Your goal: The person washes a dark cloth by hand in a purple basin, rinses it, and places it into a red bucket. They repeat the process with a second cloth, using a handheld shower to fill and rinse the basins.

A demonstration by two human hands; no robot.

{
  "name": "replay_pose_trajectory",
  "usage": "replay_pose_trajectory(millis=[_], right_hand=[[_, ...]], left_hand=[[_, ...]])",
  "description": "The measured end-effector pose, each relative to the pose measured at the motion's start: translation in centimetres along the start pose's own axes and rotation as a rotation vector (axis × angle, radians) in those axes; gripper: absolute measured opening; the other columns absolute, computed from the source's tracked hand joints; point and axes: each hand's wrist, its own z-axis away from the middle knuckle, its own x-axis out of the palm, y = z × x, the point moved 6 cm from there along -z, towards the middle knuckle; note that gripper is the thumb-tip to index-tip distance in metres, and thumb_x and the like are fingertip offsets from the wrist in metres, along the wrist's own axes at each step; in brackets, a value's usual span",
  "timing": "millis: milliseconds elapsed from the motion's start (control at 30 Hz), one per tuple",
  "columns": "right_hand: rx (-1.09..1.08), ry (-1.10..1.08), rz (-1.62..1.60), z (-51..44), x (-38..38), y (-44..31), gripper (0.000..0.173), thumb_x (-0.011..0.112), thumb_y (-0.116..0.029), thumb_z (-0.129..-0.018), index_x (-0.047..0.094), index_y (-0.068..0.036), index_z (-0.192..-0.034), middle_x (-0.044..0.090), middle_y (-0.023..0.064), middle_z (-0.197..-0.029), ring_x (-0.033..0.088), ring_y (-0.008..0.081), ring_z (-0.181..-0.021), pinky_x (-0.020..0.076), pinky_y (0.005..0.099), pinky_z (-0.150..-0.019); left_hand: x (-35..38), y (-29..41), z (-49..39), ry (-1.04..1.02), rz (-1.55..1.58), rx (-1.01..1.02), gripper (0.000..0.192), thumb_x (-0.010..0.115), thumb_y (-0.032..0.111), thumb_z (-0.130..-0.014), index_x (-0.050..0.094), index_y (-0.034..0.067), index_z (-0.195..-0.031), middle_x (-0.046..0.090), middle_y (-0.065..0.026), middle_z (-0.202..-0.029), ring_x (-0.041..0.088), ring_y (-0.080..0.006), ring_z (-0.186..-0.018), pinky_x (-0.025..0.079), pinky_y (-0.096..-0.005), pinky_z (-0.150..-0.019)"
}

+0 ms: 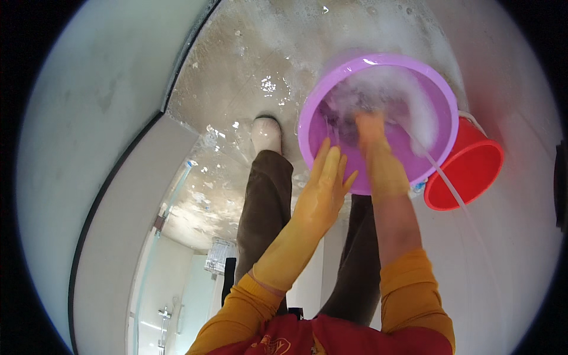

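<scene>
A purple plastic basin [306, 111] with water and white suds stands before me on the wet floor. My right hand [372, 131], in a yellow rubber glove, reaches down into it. The fingers are under the water and foam, so I cannot tell what they hold. Something dark and blurred shows in the water around them. My left hand [326, 179], gloved in the same yellow rubber, is over the basin's near left rim. Its fingers are apart with nothing in them. A thin pale hose or water stream [446, 179] slants into the basin from the right.
A red bucket [470, 173] stands against the basin's right side, by the pale wall [501, 248]. Soapy water and foam cover the floor [230, 80]. My shoe [267, 134] is left of the basin. A glass door edge [175, 193] and shower fittings [164, 319] lie behind, lower left.
</scene>
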Motion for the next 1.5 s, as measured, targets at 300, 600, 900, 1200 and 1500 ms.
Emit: replay_pose_trajectory(millis=[300, 600, 900, 1200, 1500], right_hand=[[-0.079, -0.202, 0.125, 28.7, 2.5, -7.0, 0.074, 0.072, 0.001, -0.086, 0.039, 0.007, -0.152, 0.051, 0.0243, -0.145, 0.05, 0.0308, -0.137, 0.0398, 0.0401, -0.115], [-0.681, -0.101, 0.501, 6.8, -0.6, -6.4, 0.044, 0.073, -0.023, -0.092, 0.066, -0.007, -0.131, 0.065, 0.0194, -0.133, 0.062, 0.0351, -0.123, 0.0464, 0.0402, -0.107], [-0.106, 0.049, 1.174, -6.9, -0.7, 1.3, 0.061, 0.074, -0.039, -0.09, 0.058, -0.001, -0.136, 0.057, 0.0222, -0.142, 0.057, 0.0346, -0.126, 0.0438, 0.0444, -0.109], [0.074, -0.091, 0.231, 3.8, 2.3, -4.1, 0.052, 0.068, -0.02, -0.093, 0.057, 0.002, -0.14, 0.058, 0.0186, -0.142, 0.056, 0.0273, -0.129, 0.0421, 0.0407, -0.111], [-0.451, -0.397, 0.337, 30.2, 3.2, -9.4, 0.066, 0.08, -0.007, -0.079, 0.056, 0.005, -0.14, 0.065, 0.0247, -0.131, 0.06, 0.0376, -0.129, 0.0428, 0.0439, -0.112]], left_hand=[[1.4, 0.0, 0.3, 0.087, -0.036, -0.126, 0.07, 0.065, 0.045, -0.101, 0.041, 0.006, -0.154, 0.062, -0.0159, -0.135, 0.061, -0.0291, -0.121, 0.059, -0.0477, -0.098], [0.1, 1.5, 0.2, 0.058, -0.761, 0.348, 0.052, 0.057, 0.021, -0.104, 0.041, 0.011, -0.152, 0.057, -0.0122, -0.13, 0.056, -0.0234, -0.118, 0.046, -0.0395, -0.099], [0.3, 2.0, 0.2, -0.116, -0.38, 0.192, 0.082, 0.049, 0.045, -0.109, 0.003, 0.006, -0.165, 0.001, -0.02, -0.172, 0.004, -0.0326, -0.16, 0.013, -0.0494, -0.128], [0.5, 0.6, 0.0, -0.043, -0.115, -0.069, 0.085, 0.055, 0.055, -0.103, 0.016, 0.011, -0.164, 0.018, -0.013, -0.169, 0.016, -0.0278, -0.155, 0.025, -0.0435, -0.125], [0.8, 0.5, 0.2, 0.041, -0.002, -0.07, 0.061, 0.062, 0.046, -0.103, 0.045, 0.013, -0.151, 0.064, -0.0148, -0.13, 0.065, -0.0327, -0.116, 0.058, -0.0409, -0.096]])
